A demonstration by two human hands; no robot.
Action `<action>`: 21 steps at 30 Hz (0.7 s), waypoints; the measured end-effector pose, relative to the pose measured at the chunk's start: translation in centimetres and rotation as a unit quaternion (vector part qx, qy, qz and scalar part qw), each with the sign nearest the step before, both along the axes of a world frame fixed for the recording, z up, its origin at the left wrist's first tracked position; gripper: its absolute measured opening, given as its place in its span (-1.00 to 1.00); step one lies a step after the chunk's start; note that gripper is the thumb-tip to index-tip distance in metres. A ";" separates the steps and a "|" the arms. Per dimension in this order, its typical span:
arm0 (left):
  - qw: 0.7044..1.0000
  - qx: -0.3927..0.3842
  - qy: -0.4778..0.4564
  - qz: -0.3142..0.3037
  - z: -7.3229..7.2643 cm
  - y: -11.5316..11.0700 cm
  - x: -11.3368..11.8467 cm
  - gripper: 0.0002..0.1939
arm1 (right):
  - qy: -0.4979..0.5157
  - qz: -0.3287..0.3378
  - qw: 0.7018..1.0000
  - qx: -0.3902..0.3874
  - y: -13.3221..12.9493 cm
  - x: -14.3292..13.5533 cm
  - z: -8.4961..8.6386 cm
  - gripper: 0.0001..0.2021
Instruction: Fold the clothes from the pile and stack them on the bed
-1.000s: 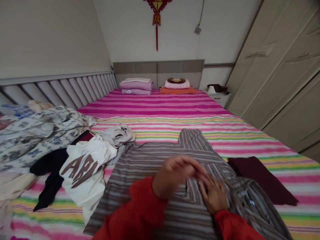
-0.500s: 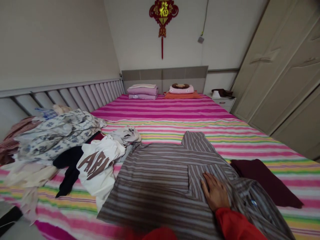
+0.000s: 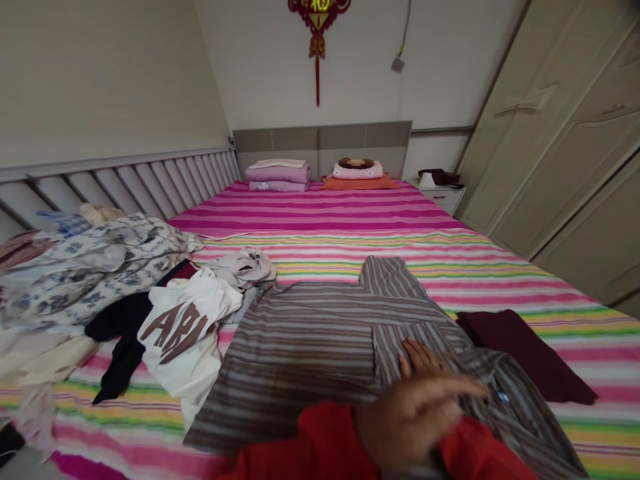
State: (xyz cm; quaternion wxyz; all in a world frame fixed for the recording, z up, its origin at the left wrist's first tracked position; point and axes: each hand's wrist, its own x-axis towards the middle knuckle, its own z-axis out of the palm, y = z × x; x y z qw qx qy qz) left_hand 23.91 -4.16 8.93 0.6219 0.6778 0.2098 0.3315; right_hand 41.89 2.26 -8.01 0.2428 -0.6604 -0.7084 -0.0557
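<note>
A grey striped shirt [image 3: 300, 333] lies spread on the bed, one sleeve pointing towards the headboard and another part bunched at the right. My right hand [image 3: 421, 358] rests flat on a folded part of it, fingers apart, its back partly hidden behind my other hand. My left hand [image 3: 407, 417], smeared by motion, is crossed over my right wrist with its fingers stretched to the right and nothing visible in it. Right of the shirt sits a folded dark maroon garment [image 3: 523, 357]. A white T-shirt with brown letters [image 3: 187, 327] lies against the shirt's left side.
A heap of clothes with a floral piece [image 3: 110, 260] and a black garment [image 3: 123, 333] covers the bed's left side by the rail [image 3: 165, 177]. Folded bedding [image 3: 277, 175] and a pink pillow [image 3: 357, 172] stand at the headboard. A wardrobe [image 3: 560, 147] rises at the right.
My left hand has come up from the bottom edge and moved right, across my right wrist. My right hand stays on the shirt. The view has shifted slightly.
</note>
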 end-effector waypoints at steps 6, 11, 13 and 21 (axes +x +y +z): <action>0.874 0.220 0.410 0.138 -10.0 11.1 -3.4 -0.45 | -0.008 0.005 1.000 -0.007 -0.4 -0.1 0.8 -0.52; 0.757 0.273 0.545 0.235 -11.9 17.9 -10.1 -0.47 | -0.019 0.006 1.000 -0.009 -0.5 -0.1 1.0 -0.53; 0.714 0.242 0.587 0.296 -11.3 19.9 -14.2 -0.47 | -0.019 0.009 1.000 -0.007 -0.5 0.0 1.0 -0.53; 0.631 0.138 0.634 0.425 -9.8 20.2 -19.4 -0.50 | -0.010 0.003 1.000 -0.020 -0.6 -0.7 2.1 -0.57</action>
